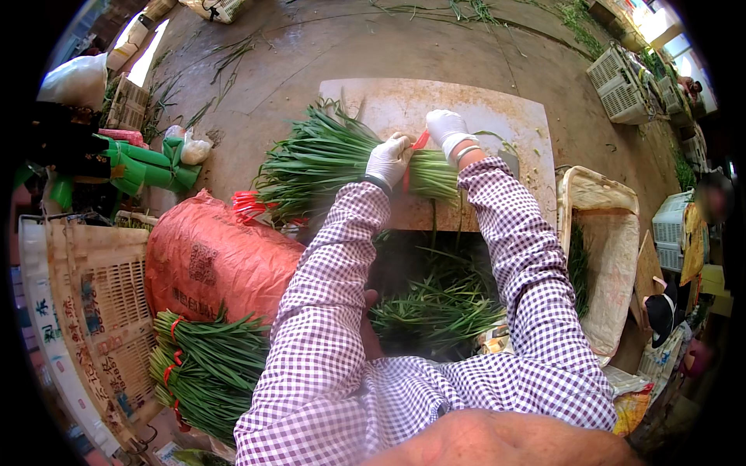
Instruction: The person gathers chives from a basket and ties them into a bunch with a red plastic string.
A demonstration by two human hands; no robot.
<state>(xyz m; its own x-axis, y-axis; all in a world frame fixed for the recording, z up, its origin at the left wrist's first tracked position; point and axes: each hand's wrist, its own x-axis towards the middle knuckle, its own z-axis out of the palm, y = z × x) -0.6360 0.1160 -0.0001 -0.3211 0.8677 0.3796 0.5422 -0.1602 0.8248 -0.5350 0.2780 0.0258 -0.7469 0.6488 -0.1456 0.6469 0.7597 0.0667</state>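
Note:
A thick bundle of green garlic chives (pixel 326 157) lies across a stained white board (pixel 495 105), leaves to the left and pale stems to the right. A red tie (pixel 422 140) wraps around its stem part. My left hand (pixel 389 158), in a white glove, rests on the bundle and pinches the tie where it crosses the top. My right hand (pixel 447 129), also gloved, is closed above the stems at the tie's upper end, pulled up and right. Beside my right wrist lies a flat grey piece (pixel 510 164), partly hidden by the sleeve.
Several red ties (pixel 249 206) sit on a red woven sack (pixel 221 262) at left. Tied chive bundles (pixel 210 373) lie below it, beside a plastic crate (pixel 116 314). Loose leaves (pixel 437 309) lie under the board's near edge. A pale basket (pixel 609 256) stands at right.

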